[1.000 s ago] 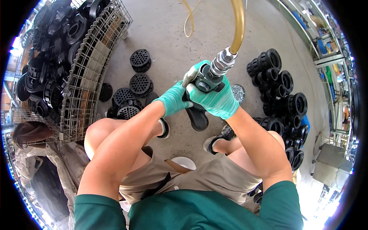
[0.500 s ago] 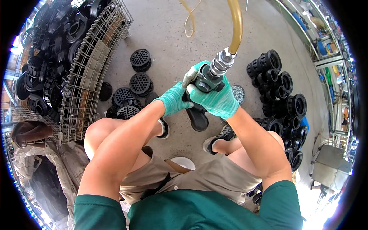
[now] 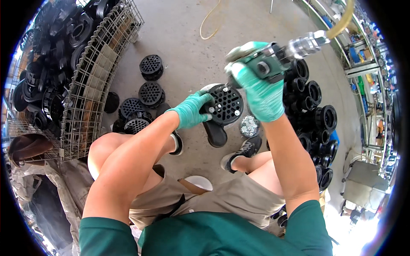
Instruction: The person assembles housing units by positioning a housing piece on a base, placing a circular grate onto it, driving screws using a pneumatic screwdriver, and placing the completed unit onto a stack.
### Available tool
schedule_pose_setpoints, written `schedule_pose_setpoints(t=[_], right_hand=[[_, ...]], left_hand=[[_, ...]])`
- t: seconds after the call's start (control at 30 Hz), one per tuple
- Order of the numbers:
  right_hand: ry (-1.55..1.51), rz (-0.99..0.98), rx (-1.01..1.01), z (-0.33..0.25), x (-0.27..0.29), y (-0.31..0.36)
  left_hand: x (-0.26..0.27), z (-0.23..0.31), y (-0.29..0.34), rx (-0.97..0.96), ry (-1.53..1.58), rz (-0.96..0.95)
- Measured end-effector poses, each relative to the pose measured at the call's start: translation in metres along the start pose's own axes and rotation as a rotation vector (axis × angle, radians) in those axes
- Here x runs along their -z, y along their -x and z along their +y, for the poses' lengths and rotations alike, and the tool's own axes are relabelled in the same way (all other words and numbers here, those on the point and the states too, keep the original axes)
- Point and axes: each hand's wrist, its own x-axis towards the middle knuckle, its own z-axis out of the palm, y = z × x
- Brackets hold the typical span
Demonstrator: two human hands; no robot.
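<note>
The hands have parted since a moment ago, when both clasped the tool together. Now the left hand [image 3: 191,112], in a green glove, has its grip closed on the rim of a black perforated round part [image 3: 226,104] held above the concrete floor [image 3: 183,47]. The right hand [image 3: 258,91], lifted up and rightward, grips a green pneumatic tool [image 3: 269,62] whose tip sits just above the part. Farther off stand stacked black parts [image 3: 318,115] and a wire basket [image 3: 92,81].

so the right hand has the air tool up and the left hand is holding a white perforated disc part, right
Not quite. In the head view the perforated disc part that the left hand holds is black, not white. The right hand does grip the air tool above it.
</note>
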Motion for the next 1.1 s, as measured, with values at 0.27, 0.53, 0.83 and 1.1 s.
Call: schedule_pose_setpoints(t=[0.27,0.53,0.83,1.1], right_hand=[[-0.027,0.225,-0.038,0.035,0.017,-0.003],[0.003,0.232,-0.042,0.044,0.016,-0.006],[0.048,0.141,-0.052,0.054,0.011,-0.005],[-0.04,0.135,-0.152,0.051,0.013,-0.009]], left_hand=[[-0.009,0.0,-0.006,-0.038,0.035,-0.015],[-0.007,0.004,-0.006,0.012,0.013,-0.02],[0.002,0.017,-0.006,0.076,0.012,-0.07],[-0.008,0.008,-0.007,0.072,-0.053,-0.047]])
